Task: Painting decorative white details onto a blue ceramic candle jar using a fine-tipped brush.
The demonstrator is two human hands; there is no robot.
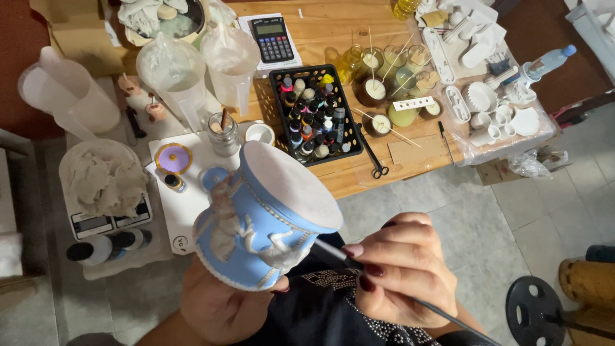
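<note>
The left hand cups a blue vase from beneath, tilted, white relief figures facing up. The right hand pinches a thin brush — tip at the vase's lower side. Behind, near the wooden table's front edge (centre), sits a black crate of paint bottles.

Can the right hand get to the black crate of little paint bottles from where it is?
Probably yes: the right hand holds a thin brush, and the blue pot in the left hand sits beside the path to the crate.

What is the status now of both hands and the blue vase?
Left hand grips blue vase from below, tilted. Right hand holds thin brush, tip at white relief. Nothing between them.
</note>
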